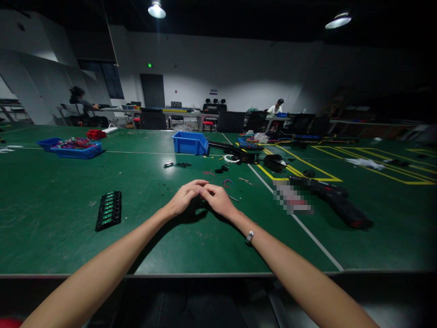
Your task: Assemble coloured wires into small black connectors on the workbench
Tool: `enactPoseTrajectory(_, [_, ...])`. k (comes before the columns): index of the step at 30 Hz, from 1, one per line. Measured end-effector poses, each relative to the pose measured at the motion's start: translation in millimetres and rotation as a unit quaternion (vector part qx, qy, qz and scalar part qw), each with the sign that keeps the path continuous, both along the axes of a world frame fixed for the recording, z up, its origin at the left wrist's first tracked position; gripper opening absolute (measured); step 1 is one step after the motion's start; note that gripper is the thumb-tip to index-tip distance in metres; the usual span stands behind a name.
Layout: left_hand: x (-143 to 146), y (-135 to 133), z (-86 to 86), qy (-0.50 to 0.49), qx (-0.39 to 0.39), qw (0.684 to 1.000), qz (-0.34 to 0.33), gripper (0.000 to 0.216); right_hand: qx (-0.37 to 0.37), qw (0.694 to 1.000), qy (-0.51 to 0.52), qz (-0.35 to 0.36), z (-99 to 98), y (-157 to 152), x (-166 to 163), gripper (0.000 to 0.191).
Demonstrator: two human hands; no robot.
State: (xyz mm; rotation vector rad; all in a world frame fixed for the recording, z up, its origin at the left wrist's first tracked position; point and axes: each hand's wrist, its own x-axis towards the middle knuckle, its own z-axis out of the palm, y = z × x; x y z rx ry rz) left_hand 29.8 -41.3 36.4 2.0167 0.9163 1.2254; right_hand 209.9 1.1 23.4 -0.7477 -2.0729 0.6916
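Observation:
My left hand [186,197] and my right hand [218,199] meet over the middle of the green table [153,250]. Their fingertips come together in a pinch, and a small dark thing seems to sit beneath them, mostly hidden. Short red and blue wires [227,183] lie just beyond my right hand, near small black round parts [221,169]. To the left of my left hand rests a black rack [109,210] with a row of green pieces in it.
A blue bin [190,143] stands farther back. At left, a blue tray [78,149] holds tangled coloured wires beside red parts [96,134]. A black tool with a handle [336,200] lies at right. Two people sit at far tables.

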Motion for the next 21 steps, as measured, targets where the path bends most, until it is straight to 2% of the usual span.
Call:
enactPoseTrajectory(4, [3.2, -2.6, 0.0, 0.022, 0.041, 0.999, 0.006, 0.028, -0.01, 1.0, 0.013, 0.01, -1.9, 1.7, 0.4, 0.044])
enactPoseTrajectory(7, [5.6, -5.6, 1.5, 0.044, 0.06, 0.997, 0.006, 0.03, -0.028, 0.999, 0.022, 0.011, -2.1, 0.9, 0.4, 0.049])
enactPoseTrajectory(15, [7.6, -6.8, 1.6, 0.086, 0.105, 0.991, 0.01, 0.024, -0.053, 0.998, -0.011, -0.021, -5.0, 0.4, 0.2, 0.06])
enactPoseTrajectory(18, [6.9, -5.9, 1.4, 0.092, 0.112, 0.989, 0.022, 0.024, -0.048, 0.999, -0.017, 0.0, -4.8, -0.1, -0.8, 0.06])
enactPoseTrajectory(21, [6.5, -5.5, 2.3, 0.094, 0.12, 0.988, 0.025, 0.026, -0.071, 0.997, 0.019, 0.019, -2.2, -0.2, -1.0, 0.062])
